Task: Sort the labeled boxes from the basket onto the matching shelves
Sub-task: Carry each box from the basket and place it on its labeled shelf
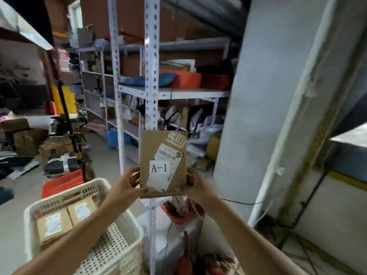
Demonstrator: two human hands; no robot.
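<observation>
Both hands, left hand and right hand, grip box (labelled A-1).

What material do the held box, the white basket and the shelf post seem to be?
Box: brown cardboard, matte, with paper labels stuck on. Basket: likely plastic, cream-white, with moulded holes in its walls. Shelf post: probably painted metal, white, punched with regular slots.

Grey pillar, red crate
</observation>
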